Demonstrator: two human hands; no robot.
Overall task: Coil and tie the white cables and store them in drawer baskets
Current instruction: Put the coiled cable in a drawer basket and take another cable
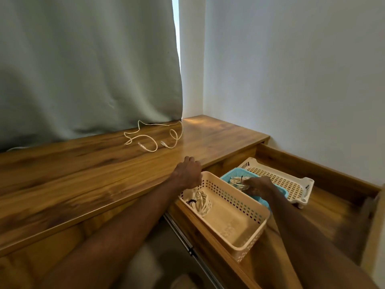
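Observation:
A loose white cable [153,136] lies uncoiled on the wooden tabletop [83,163] near the curtain. The open drawer [325,207] holds a beige basket [235,215], a blue basket [231,176] and a white basket [291,182]. One coiled white cable with a black tie [201,202] lies in the beige basket. My right hand [259,185] grips a second coiled, tied cable [238,181] over the blue basket. My left hand [188,172] rests on the tabletop's edge beside the beige basket, fingers curled, holding nothing that I can see.
A grey-green curtain [83,69] hangs behind the tabletop. White walls [291,80] close the corner on the right. The drawer's metal rail [187,240] runs below the tabletop's front edge.

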